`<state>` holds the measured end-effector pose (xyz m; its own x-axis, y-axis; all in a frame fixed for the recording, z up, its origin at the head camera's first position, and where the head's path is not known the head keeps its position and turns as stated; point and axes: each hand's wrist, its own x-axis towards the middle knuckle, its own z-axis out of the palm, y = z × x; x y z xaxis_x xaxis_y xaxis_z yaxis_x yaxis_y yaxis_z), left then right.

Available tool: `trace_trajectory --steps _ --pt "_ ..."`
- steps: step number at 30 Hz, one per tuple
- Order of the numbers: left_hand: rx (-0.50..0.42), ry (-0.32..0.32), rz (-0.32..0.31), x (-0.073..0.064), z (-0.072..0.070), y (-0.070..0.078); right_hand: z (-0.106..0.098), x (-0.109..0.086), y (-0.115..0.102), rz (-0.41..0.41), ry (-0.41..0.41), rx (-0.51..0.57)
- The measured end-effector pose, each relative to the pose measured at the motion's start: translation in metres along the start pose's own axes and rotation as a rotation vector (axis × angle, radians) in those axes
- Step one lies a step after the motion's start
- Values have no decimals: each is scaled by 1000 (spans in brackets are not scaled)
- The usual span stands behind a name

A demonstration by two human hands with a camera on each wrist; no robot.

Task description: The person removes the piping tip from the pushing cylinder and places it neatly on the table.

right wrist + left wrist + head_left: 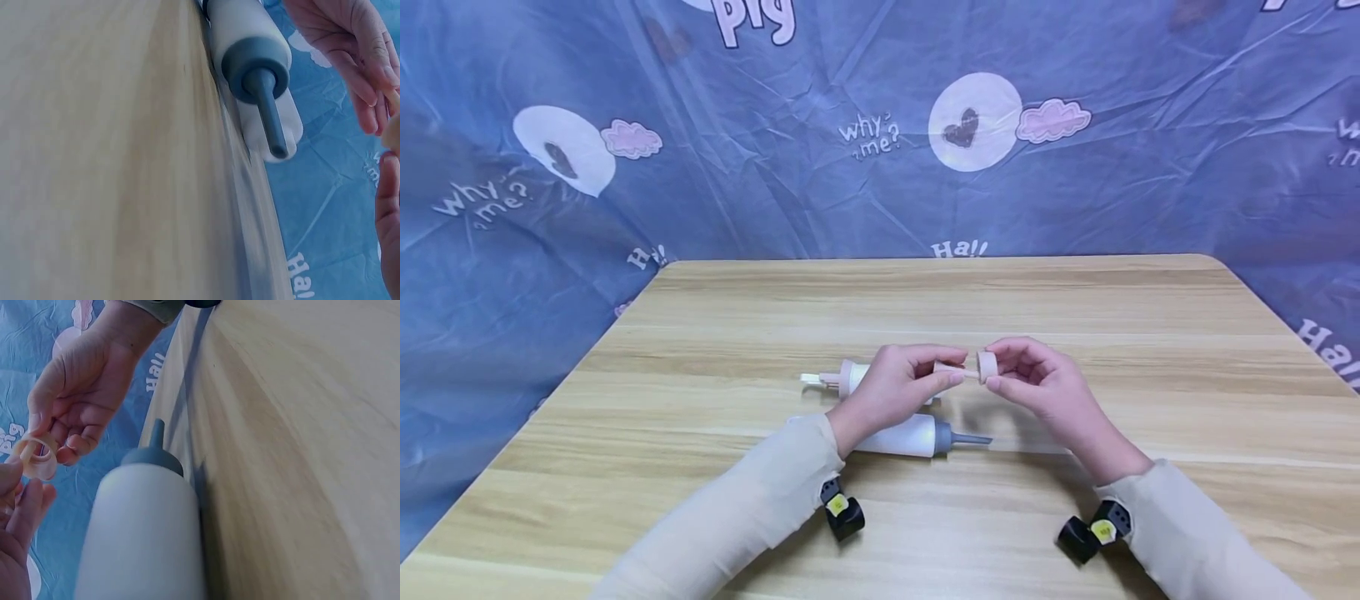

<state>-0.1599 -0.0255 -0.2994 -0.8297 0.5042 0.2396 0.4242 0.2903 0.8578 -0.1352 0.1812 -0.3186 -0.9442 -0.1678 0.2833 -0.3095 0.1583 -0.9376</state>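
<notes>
Both hands meet over the middle of the table on a pale pink nozzle cap (987, 367) with a wide hollow collar and a thin stem. My left hand (898, 379) pinches the stem end between thumb and fingers. The collar is held by my right hand (1051, 387), thumb below and fingertips above. In the left wrist view the open ring of the collar (45, 464) shows. Under the left forearm lies a white squeeze bottle (906, 436) with a grey nozzle (962, 438) pointing right. Behind it, partly covered by the left hand, lies another white bottle with a pink collar (846, 379).
The pink-collared bottle's spout, ending in a white tip (811, 379), points left. A wooden table (625, 467) carries everything. Behind it hangs a blue printed cloth (775, 183). Black wrist cameras (844, 517) hang under both sleeves, close to the tabletop.
</notes>
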Motion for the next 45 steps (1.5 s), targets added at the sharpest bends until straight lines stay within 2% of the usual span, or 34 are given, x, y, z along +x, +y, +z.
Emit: trace_trajectory --steps 4,10,15,19,24,31,36,40,45 --pt "44 4 -11 5 5 5 -8 -3 2 -16 35 10" --pt "13 14 -32 12 14 11 -20 -8 4 -7 82 32" --pt "-4 44 -77 20 25 12 -33 -12 6 -8 113 31" --pt "19 63 -123 28 36 14 -45 -15 8 2 129 -43" --pt "39 40 -151 36 48 16 -59 -18 12 52 141 -175" --pt "64 16 -200 47 66 15 -70 -17 20 89 109 -283" --pt "145 21 -230 52 77 16 -73 -14 26 129 72 -355" --pt "207 18 -259 54 85 16 -76 -11 31 183 39 -378" --pt "215 16 -290 55 93 14 -79 -10 38 209 13 -390"
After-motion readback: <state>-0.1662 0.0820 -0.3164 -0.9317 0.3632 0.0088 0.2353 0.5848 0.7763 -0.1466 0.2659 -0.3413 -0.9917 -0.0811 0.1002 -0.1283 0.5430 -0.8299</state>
